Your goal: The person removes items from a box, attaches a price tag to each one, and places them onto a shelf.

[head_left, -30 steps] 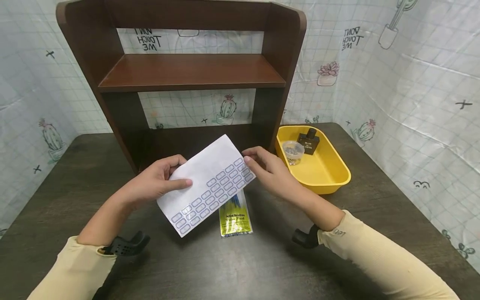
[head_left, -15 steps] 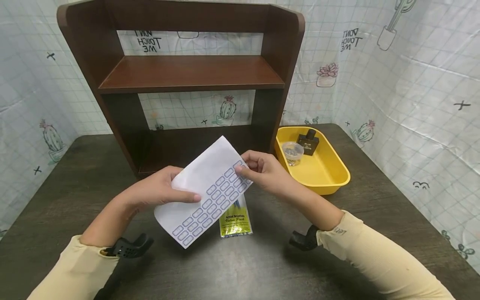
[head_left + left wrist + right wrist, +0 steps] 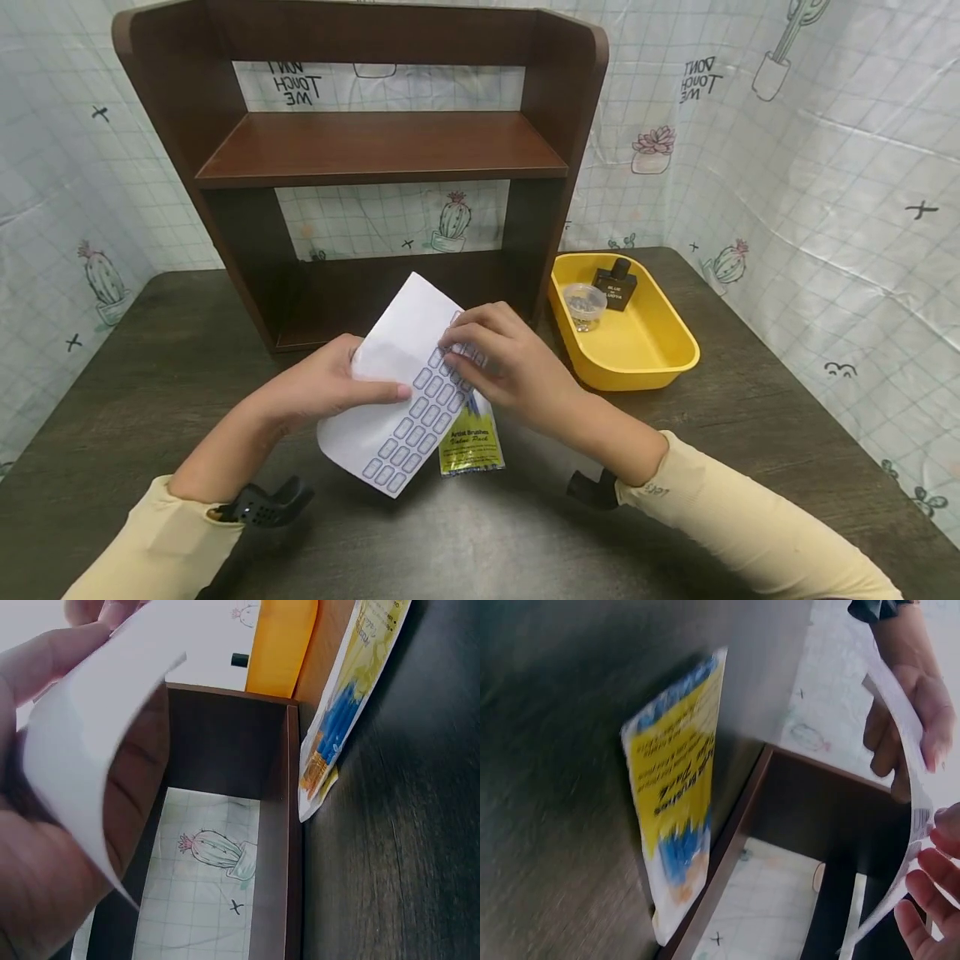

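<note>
My left hand (image 3: 330, 387) grips a white sheet of labels (image 3: 401, 329) by its left side, thumb on the front and fingers behind. Rows of small blue-outlined labels run along its lower right part. In the left wrist view the sheet (image 3: 82, 735) bows in that hand. My right hand (image 3: 517, 367) has its curled fingers over the printed labels, thumb and fingertips close together at the surface. Whether they pinch a label is hidden. Beneath the sheet, a yellow-labelled pack of artist brushes (image 3: 471, 446) lies on the table, partly covered; the right wrist view shows the pack (image 3: 679, 780) more fully.
A dark brown shelf unit (image 3: 382, 146) stands at the back of the dark table (image 3: 510, 533). To the right is a yellow tray (image 3: 637, 350) with a small clear tub (image 3: 585, 304) and a black bottle (image 3: 617, 287). Patterned sheeting surrounds the table.
My right hand has moved left from the sheet's right corner onto the front of the labels. The sheet has turned steeper, and my left hand has shifted slightly right and down with it.
</note>
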A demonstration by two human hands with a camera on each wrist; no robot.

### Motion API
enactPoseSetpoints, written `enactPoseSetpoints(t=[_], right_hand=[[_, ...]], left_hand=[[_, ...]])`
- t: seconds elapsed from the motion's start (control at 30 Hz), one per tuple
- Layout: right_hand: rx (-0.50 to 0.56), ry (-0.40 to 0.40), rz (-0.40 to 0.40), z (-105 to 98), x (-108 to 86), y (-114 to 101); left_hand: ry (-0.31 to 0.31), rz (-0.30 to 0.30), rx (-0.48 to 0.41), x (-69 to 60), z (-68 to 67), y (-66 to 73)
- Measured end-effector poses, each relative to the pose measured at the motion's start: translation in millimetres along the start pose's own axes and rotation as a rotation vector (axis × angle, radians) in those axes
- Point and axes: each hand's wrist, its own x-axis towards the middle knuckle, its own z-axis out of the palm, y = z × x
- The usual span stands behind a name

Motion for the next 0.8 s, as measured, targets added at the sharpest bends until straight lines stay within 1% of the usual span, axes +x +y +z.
enactPoseSetpoints(t=[0.07,0.13,0.27,0.37,0.5,0.63,0.8], right_hand=[[0.003,-0.023,-0.046,3,-0.8,-4],[0.021,-0.041,-0.057,5,-1.1,-7],[0.084,-0.045,-0.037,8,-0.1,-8],[0.141,-0.066,-0.019,8,0.4,-8],[0.165,-0.085,-0.014,8,0.0,-8],[0.14,-0.064,-0.041,10,-1.1,-8],[0.053,-0.036,-0.076,11,-2.3,-9]], left_hand=[[0.018,0.011,0.008,0.4,1.7,1.4],[0.028,0.016,0.008,0.4,3.1,2.7],[0.028,0.044,0.025,-0.3,5.6,3.4],[0.028,0.061,0.049,-1.1,7.2,3.3],[0.032,0.072,0.083,-2.3,9.4,3.7],[0.033,0.073,0.089,-3.2,11.2,3.9],[0.041,0.064,0.075,-2.2,13.0,5.7]])
